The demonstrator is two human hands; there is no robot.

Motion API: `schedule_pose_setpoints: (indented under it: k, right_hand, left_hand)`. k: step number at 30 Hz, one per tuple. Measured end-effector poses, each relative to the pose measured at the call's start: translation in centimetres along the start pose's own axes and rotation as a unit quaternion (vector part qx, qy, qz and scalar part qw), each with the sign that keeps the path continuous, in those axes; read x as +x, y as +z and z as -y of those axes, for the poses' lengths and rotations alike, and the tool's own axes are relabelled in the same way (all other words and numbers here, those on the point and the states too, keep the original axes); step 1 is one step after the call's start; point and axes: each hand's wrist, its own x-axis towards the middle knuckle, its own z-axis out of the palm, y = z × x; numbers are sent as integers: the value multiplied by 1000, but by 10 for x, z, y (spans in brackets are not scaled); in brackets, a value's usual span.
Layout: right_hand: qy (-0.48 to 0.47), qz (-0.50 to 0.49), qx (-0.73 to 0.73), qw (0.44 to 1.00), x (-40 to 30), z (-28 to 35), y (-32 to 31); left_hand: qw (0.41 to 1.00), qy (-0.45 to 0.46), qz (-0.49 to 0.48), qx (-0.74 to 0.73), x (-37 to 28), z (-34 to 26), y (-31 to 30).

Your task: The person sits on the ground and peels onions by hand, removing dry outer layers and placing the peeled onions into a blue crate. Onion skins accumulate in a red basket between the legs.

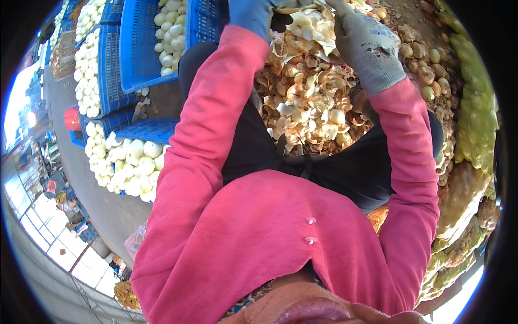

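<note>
My left hand point(253, 14), in a blue glove with dark fingers, is at the top edge, partly cut off. A pale yellowish piece point(297, 9) lies at its fingers; whether it is gripped cannot be told. To its right, my right hand point(368, 44) wears a grey-white knit glove, worn through on the back. Its fingers reach up and left towards the left hand, and their tips run out of view. Beneath both hands, a heap of onion skins point(311, 105) fills the ground between my legs, with white and brown layers mixed.
Blue plastic crates point(135, 52) of peeled white onions point(172, 36) stand at left, with more peeled onions point(139, 162) below them. Unpeeled onions point(429, 73) lie on the ground at right. Filled mesh sacks point(477, 105) line the right side. A red container point(73, 117) sits farther left.
</note>
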Motion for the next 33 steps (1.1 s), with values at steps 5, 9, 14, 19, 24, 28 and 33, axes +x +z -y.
schedule_pose_setpoints:
  k: [5, 9, 14, 19, 24, 28, 33]
  right_hand:
    - [20, -8, 74, 997, 5, -5, 6]
    - [56, 63, 299, 950, 6, 0, -7]
    - [131, 128, 429, 884, 13, -4, -2]
    - [252, 159, 528, 795, 16, -1, -4]
    - [123, 64, 670, 729, 18, -2, -8]
    - [74, 46, 684, 725, 18, 9, -10]
    - [46, 40, 702, 709, 8, 6, -17]
  left_hand:
    - [995, 74, -14, 59, 1, 2, 4]
    - [996, 56, 35, -67, -1, -1, 4]
    - [994, 94, 49, -33, -4, -7, -4]
    - [995, 66, 55, -46, -17, -14, 3]
    - [998, 29, 60, -13, -5, -18, -14]
    - [983, 58, 174, -3, -7, 1, -1]
    - [983, 60, 175, 13, -25, -19, 3]
